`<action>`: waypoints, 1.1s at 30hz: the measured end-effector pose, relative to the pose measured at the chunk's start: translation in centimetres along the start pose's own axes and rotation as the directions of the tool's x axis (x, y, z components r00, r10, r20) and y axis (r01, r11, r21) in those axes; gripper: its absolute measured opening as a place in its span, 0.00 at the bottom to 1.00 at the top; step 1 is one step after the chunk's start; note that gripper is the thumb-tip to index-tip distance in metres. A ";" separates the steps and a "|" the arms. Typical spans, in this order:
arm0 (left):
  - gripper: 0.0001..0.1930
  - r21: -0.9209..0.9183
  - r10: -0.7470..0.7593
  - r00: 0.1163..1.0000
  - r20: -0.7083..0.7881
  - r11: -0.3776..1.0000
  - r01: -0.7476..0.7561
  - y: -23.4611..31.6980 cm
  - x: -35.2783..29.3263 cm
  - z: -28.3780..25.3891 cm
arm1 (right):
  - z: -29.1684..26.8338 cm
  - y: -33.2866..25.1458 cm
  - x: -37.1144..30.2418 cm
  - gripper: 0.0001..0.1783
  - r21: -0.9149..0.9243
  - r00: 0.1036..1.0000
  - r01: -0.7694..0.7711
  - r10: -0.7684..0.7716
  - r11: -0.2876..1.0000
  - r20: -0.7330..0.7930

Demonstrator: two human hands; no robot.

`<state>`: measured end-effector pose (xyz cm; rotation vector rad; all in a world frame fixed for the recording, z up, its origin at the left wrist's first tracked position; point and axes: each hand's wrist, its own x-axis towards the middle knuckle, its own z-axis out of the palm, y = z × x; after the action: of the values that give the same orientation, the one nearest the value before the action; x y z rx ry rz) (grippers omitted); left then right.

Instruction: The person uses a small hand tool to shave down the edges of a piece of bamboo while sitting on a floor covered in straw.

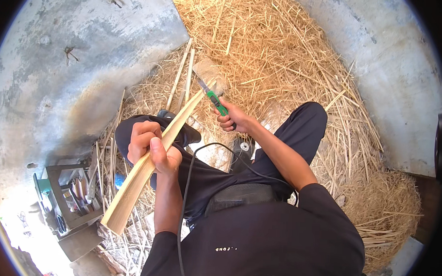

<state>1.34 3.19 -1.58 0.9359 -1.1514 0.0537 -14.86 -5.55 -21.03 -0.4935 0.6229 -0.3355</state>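
The pale, split strip (173, 131), smooth and shallowly channelled, slants above the left leg, narrow end outward. The left hand (154, 149) is closed around its middle, presumably to steady it. The right hand (229, 118) grips a green-handled knife (216, 102), blade at the narrow end; contact cannot be confirmed. The spacing likely keeps fingers off the edge. Beyond lie dry, stringy shavings (269, 51) and mottled grey walls (132, 18).
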 end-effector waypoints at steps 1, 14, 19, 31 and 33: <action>0.09 0.007 0.020 1.000 0.010 1.000 -0.020 0.0 0.3 0.1 | 0.8 -0.7 -0.4 0.26 -0.112 0.995 0.065 -0.073 0.992 -0.074; 0.11 0.151 -0.010 0.999 0.052 0.988 0.002 1.1 1.5 2.1 | 0.2 1.7 0.6 0.19 -0.999 0.550 -0.038 -0.835 -0.004 -0.018; 0.11 0.096 -0.035 0.999 -0.040 0.995 0.039 0.9 2.3 1.1 | 3.7 -2.4 0.0 0.28 -0.465 0.910 -0.110 -0.099 0.878 -0.403; 0.12 0.091 0.098 0.995 0.036 0.991 -0.101 0.0 4.2 2.5 | -9.8 3.3 1.0 0.21 -0.849 0.823 -0.472 -0.463 -0.237 -0.329; 0.12 0.071 -0.009 0.996 0.084 0.997 0.003 0.7 3.6 2.6 | -11.6 2.5 1.6 0.19 -0.862 0.737 -0.490 -0.590 -0.130 -0.330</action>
<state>0.69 0.50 1.90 1.0125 -1.2310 0.0516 -20.56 -8.03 -31.27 -2.1420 1.6848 0.0257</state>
